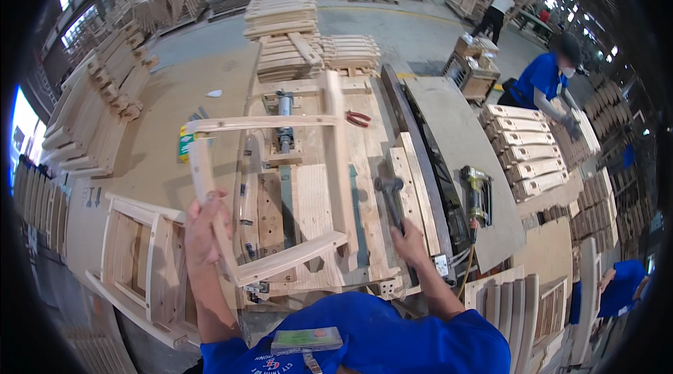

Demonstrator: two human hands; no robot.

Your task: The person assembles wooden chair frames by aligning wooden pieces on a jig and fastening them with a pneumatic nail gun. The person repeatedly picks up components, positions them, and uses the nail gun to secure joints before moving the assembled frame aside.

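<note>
My left hand (205,227) is closed round the near-left leg of a pale wooden frame (338,171), made of two uprights joined by two crossbars. The frame is held tilted above a wooden jig (305,195). In my right hand (411,243) is a hammer (390,192), gripped by its handle with the head pointing away from me, just right of the frame. Red-handled pliers (358,119) lie on the jig beyond the frame. A metal air cylinder (284,121) is mounted on the jig, partly crossed by the far crossbar.
An assembled wooden frame (144,262) stands at my left. Stacked wooden parts (280,20) are at the far end. An air tool (476,195) with a hose lies on the right board. A co-worker in blue (543,79) handles slatted parts at the right; another blue sleeve (622,290) shows below.
</note>
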